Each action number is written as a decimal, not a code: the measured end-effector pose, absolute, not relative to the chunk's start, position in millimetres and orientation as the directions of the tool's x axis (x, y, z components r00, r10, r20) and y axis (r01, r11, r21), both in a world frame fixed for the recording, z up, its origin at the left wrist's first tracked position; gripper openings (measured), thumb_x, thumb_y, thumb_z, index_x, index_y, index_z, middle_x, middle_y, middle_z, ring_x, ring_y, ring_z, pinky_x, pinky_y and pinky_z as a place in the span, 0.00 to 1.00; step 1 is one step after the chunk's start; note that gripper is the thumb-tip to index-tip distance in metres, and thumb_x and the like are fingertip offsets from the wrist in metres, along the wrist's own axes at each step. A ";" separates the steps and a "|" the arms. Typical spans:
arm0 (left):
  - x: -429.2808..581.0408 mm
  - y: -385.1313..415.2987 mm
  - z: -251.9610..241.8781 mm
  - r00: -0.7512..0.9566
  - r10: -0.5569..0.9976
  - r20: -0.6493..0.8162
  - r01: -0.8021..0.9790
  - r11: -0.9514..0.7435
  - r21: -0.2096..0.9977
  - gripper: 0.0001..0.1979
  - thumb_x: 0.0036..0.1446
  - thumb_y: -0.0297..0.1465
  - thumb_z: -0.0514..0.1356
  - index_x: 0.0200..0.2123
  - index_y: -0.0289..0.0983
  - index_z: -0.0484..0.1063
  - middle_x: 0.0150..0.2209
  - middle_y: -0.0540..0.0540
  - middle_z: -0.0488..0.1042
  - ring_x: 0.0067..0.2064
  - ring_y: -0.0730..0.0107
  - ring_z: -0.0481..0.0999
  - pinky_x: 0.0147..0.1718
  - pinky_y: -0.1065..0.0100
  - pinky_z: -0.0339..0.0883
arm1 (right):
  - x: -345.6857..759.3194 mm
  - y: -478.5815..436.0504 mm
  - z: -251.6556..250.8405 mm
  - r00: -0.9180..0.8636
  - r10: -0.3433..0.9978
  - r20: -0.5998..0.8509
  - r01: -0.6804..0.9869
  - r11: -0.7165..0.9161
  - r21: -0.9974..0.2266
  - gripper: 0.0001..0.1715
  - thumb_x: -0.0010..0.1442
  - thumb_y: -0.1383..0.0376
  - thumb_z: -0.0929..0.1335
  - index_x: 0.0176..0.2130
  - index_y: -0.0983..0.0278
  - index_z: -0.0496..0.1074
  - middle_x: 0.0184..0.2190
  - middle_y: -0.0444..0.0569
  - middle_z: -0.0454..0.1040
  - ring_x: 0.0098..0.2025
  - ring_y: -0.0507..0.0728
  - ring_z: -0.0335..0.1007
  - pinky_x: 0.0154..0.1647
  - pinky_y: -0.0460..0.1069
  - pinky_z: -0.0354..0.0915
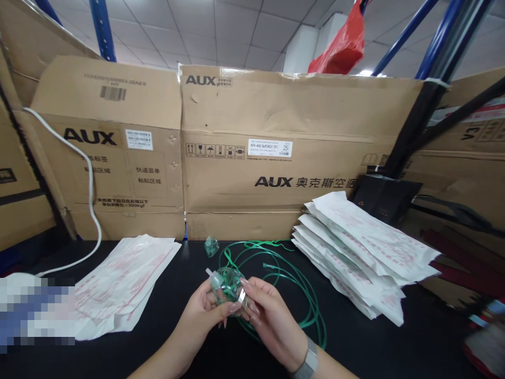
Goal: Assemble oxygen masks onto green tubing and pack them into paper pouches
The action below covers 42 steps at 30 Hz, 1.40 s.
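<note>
Oxygen mask (228, 280), clear green, over black tabletop (158, 321); left hand (207, 305) and right hand (268, 306) both pinch it. Green tubing (314, 304) loops alongside; stacked white pouches (366, 245) farther right.

The left hand (205, 308) and the right hand (270, 310) were close together, each closed in a pinch. The left thumb stretched inward toward the right hand, with fingers bent behind it; the right hand slanted toward the left, its lower fingers curled beneath. Behind the hands, the 2 bare forearms, left (168, 345) and right (331, 364), spread apart toward the body.
</note>
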<state>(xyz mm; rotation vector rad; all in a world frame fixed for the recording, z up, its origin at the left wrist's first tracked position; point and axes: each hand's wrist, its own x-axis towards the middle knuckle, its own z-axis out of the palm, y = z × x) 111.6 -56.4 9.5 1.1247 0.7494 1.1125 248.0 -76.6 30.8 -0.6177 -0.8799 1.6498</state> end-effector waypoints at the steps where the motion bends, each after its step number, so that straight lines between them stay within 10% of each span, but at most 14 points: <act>1: 112.3 -57.4 9.8 0.303 0.951 0.054 -0.305 0.043 0.951 0.21 0.35 0.33 0.69 0.34 0.34 0.67 0.20 0.52 0.70 0.19 0.79 0.64 0.15 0.77 0.56 | 248.2 -76.9 30.9 -0.234 0.971 0.049 -0.550 -0.091 -0.830 0.19 0.52 0.62 0.68 0.18 0.66 0.59 0.12 0.37 0.56 0.16 0.45 0.48 0.19 0.43 0.47; 17: 110.8 -55.5 11.2 0.275 0.959 0.064 -0.303 0.024 0.953 0.19 0.37 0.35 0.67 0.33 0.34 0.67 0.18 0.53 0.68 0.17 0.80 0.61 0.14 0.78 0.55 | 246.5 -80.8 24.0 -0.095 0.988 0.124 -0.380 0.079 -0.922 0.18 0.54 0.57 0.66 0.22 0.64 0.58 0.13 0.36 0.54 0.17 0.45 0.46 0.19 0.43 0.47; 27: 111.4 -61.6 16.2 0.297 0.953 0.059 -0.311 0.038 0.950 0.20 0.39 0.35 0.67 0.35 0.34 0.67 0.21 0.53 0.69 0.19 0.79 0.62 0.15 0.77 0.55 | 256.8 -70.2 28.6 -0.313 0.934 0.171 -0.177 0.120 -0.977 0.18 0.55 0.52 0.63 0.26 0.63 0.58 0.16 0.37 0.58 0.17 0.46 0.53 0.19 0.42 0.53; 36: 111.5 -57.2 16.0 0.358 0.931 0.067 -0.317 0.054 0.947 0.18 0.35 0.33 0.68 0.29 0.35 0.65 0.20 0.51 0.71 0.21 0.77 0.65 0.18 0.75 0.57 | 251.6 -73.9 27.6 -0.383 0.916 0.121 -0.474 -0.082 -0.877 0.16 0.51 0.58 0.68 0.26 0.64 0.58 0.17 0.39 0.62 0.15 0.45 0.52 0.15 0.41 0.49; 42: 111.9 -57.0 18.8 0.329 0.942 0.067 -0.320 0.044 0.946 0.17 0.32 0.30 0.69 0.27 0.36 0.64 0.19 0.53 0.69 0.20 0.77 0.65 0.17 0.76 0.56 | 254.5 -74.4 30.1 -0.321 0.930 0.179 -0.362 0.054 -0.931 0.17 0.51 0.55 0.68 0.25 0.64 0.59 0.15 0.38 0.61 0.16 0.46 0.53 0.17 0.42 0.53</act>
